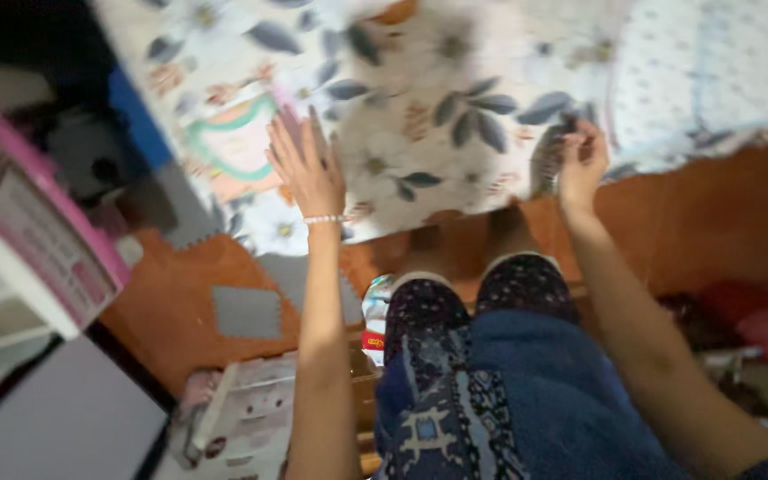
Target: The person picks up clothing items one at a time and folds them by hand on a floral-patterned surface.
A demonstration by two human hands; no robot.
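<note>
Two hands at the near edge of a flower-printed cloth, seen from above.

Nearest to us we list our knees in dark patterned fabric (455, 356), then the orange floor mat (180, 311) with its grey inset squares and a small pale printed box (251, 418) lying at lower left. Next, our left hand (306, 169), a bead bracelet (324, 219) at the wrist, lies flat and released, fingers spread, palm down on the floral cloth (420, 107). Our right hand (582, 160) is clenched, pinching a fold of the same cloth at its near edge. Farther off, the cloth spreads across the floor; a pink-edged carton (37, 231) stands at the left. The view is blurred.
</note>
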